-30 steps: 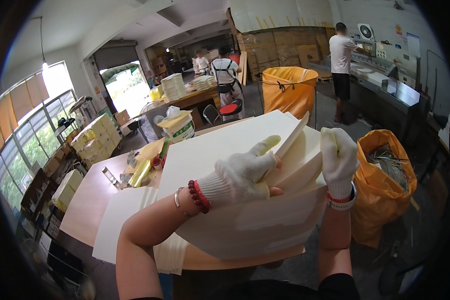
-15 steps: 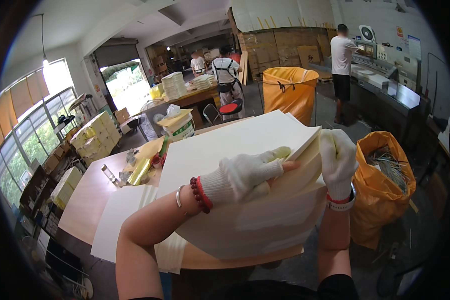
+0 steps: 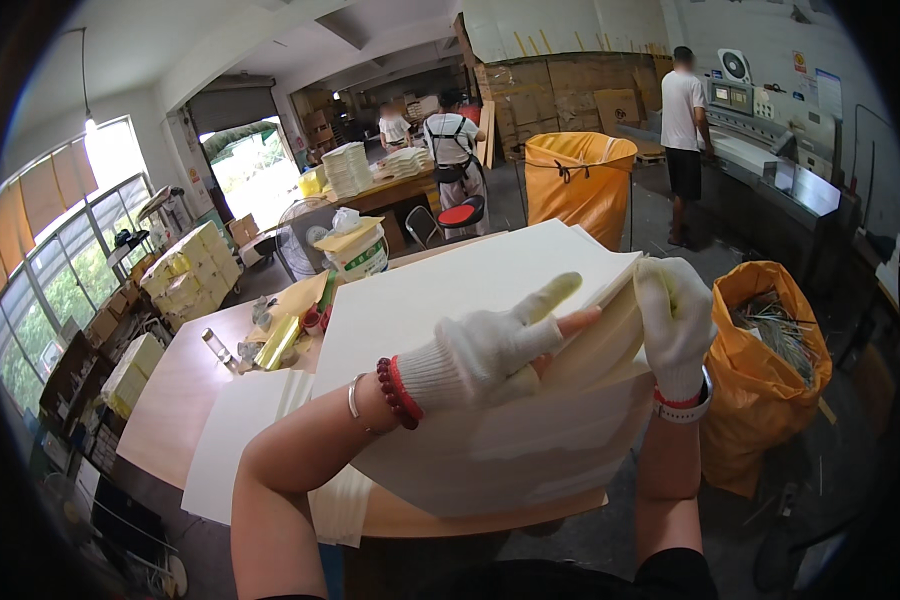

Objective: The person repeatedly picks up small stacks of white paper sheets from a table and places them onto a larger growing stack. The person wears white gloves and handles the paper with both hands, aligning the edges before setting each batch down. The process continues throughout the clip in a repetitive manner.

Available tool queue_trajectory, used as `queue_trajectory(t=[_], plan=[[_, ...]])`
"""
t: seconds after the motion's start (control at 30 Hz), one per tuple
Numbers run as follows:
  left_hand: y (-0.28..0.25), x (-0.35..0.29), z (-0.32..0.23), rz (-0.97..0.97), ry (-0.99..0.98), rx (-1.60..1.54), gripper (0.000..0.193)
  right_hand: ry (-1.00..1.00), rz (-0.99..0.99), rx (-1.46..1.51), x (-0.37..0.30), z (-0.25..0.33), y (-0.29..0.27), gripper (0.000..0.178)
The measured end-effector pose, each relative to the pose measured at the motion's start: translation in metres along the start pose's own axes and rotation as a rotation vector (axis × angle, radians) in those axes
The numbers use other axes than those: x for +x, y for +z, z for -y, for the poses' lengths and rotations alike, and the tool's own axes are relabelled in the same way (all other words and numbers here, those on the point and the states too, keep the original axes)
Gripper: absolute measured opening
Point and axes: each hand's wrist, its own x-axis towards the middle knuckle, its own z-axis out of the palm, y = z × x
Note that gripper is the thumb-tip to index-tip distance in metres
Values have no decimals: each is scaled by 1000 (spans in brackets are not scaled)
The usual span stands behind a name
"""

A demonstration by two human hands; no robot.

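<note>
Left hand (image 3: 490, 350), white knit glove, lies flat across the top of the paper stack (image 3: 450, 300); fingers stretched out toward the right edge, one bare fingertip poking from a cut glove finger and slipped in between the sheets. Not clamped on anything, just pressing and separating.

Right hand (image 3: 675, 320), also gloved, grips the stack's right edge, fingers curled over the lifted top sheets.

Change over the last second: the top leaves stood fanned up high at the right corner, now they've dropped nearly flat, with only a narrow gap left under the left fingertip. The right hand has barely shifted. Reads as the fanning pass on that corner closing out, sheets loosened and settling back.

The stack sits on the wooden table (image 3: 170, 390), overhanging its near edge toward the person. A second pile of white sheets (image 3: 240, 440) lies just left of it.

Further out: a gold foil roll (image 3: 278, 343), a white bucket (image 3: 362, 255), an orange waste bag (image 3: 770, 340) to the right of the table, and a yellow bin (image 3: 578, 180) behind. People work at the back benches.
</note>
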Motion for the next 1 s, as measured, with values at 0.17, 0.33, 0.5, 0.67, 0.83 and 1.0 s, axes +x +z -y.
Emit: queue_trajectory(t=[0.17, 0.33, 0.5, 0.67, 0.83, 1.0], plan=[[-6, 4, -6, 102, -163, -230, 40, 109, -29, 89, -1, -3, 1, 18], [1, -2, 2, -82, 8, -47, 45, 81, -55, -14, -1, -2, 4, 13], [4, 0, 6, -116, 66, -45, 41, 78, -28, 44, 2, 2, 1, 15], [-5, 1, -6, 46, -23, -68, 50, 268, 4, 117, -2, 4, -2, 11], [4, 1, 1, -74, -13, -111, 36, 100, -91, 47, 1, 3, 3, 10], [-2, 0, -2, -67, -46, -114, 37, 35, -78, -86, -4, -1, 2, 20]])
